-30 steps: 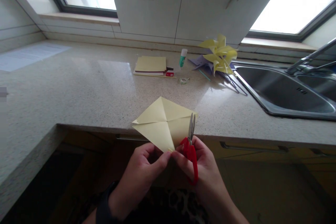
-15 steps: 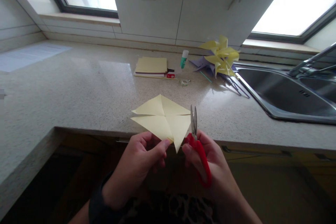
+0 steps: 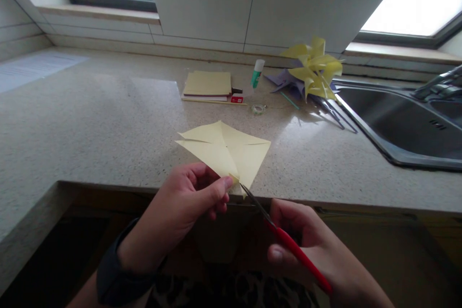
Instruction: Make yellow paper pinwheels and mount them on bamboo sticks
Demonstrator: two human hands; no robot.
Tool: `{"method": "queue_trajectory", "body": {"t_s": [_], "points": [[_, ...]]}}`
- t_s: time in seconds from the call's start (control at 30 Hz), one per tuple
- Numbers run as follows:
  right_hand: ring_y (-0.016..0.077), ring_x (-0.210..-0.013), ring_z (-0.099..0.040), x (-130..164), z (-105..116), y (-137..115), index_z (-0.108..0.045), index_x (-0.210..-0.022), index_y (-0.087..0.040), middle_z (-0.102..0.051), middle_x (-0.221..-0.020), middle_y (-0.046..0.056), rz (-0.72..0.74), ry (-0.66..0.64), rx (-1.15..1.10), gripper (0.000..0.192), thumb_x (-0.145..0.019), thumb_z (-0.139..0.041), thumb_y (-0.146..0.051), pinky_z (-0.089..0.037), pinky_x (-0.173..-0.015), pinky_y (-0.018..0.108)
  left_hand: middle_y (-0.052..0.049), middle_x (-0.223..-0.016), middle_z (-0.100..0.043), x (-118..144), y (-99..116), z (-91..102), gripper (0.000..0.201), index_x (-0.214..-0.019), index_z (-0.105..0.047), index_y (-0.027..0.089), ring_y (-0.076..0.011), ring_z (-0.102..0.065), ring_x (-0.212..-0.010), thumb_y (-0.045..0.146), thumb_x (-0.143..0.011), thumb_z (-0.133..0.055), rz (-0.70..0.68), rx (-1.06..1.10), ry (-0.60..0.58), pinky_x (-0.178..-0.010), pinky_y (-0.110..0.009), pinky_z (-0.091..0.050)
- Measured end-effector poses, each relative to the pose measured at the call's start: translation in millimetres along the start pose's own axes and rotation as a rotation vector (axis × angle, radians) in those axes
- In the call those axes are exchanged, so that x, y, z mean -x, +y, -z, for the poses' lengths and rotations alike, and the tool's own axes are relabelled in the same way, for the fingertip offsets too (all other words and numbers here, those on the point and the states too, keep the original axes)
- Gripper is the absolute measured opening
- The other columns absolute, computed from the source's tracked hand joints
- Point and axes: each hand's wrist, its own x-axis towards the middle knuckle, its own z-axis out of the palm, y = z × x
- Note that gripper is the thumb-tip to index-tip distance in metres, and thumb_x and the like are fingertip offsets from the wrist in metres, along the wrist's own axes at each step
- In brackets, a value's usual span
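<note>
A pale yellow square of paper (image 3: pixel 224 147), with slits running in from its left and right corners and crease lines meeting near a small centre dot, is held over the counter's front edge. My left hand (image 3: pixel 202 192) pinches its near corner between thumb and fingers. Red-handled scissors (image 3: pixel 296 252) are in my right hand (image 3: pixel 306 236), their blades pointing up and left. The blade tips touch the paper at the near corner, just right of my left thumb. Whether the blades are fully closed is hard to make out.
Along the back of the counter (image 3: pixel 119 115) are stacked yellow paper sheets (image 3: pixel 207 83), a small red box (image 3: pixel 237 99), a tape roll (image 3: pixel 258 109) and a glue stick (image 3: pixel 257 73). Yellow pinwheels (image 3: pixel 314 67) lie by the sink (image 3: pixel 382 120). A printed sheet (image 3: pixel 39 70) is at far left.
My right hand has moved down and right, turning the scissors from upright to slanted so that their tips reach the near corner. My left hand keeps its pinch on the paper.
</note>
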Motion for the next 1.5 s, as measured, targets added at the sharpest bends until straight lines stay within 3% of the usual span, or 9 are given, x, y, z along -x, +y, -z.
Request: {"method": "queue_trajectory", "body": {"t_s": [0.4,1.5], "points": [[0.0089,-0.061,-0.032,0.2,6.8,7.0,-0.045,-0.070,-0.020,-0.041,-0.066,-0.005,-0.104,-0.050,-0.117,0.048,-0.074,-0.084,-0.047,-0.021,-0.051,0.025,0.002,-0.066,-0.068,2.4,-4.5,-0.7,0.029,-0.077,-0.069,0.017,-0.0073,-0.060,-0.056,0.044,-0.084,-0.077,0.017,-0.053,0.031,-0.049,-0.013,-0.047],[0.0088,-0.059,-0.034,0.3,6.3,7.8,-0.046,-0.071,-0.020,-0.045,-0.065,-0.005,-0.163,-0.039,-0.112,0.047,-0.072,-0.085,-0.048,-0.021,-0.050,0.024,0.003,-0.062,-0.069,2.8,-3.3,-1.0,0.022,-0.072,-0.071,0.019,-0.0069,-0.058,-0.051,0.037,-0.082,-0.080,0.007,-0.055,0.038,-0.048,-0.014,-0.044]]}}
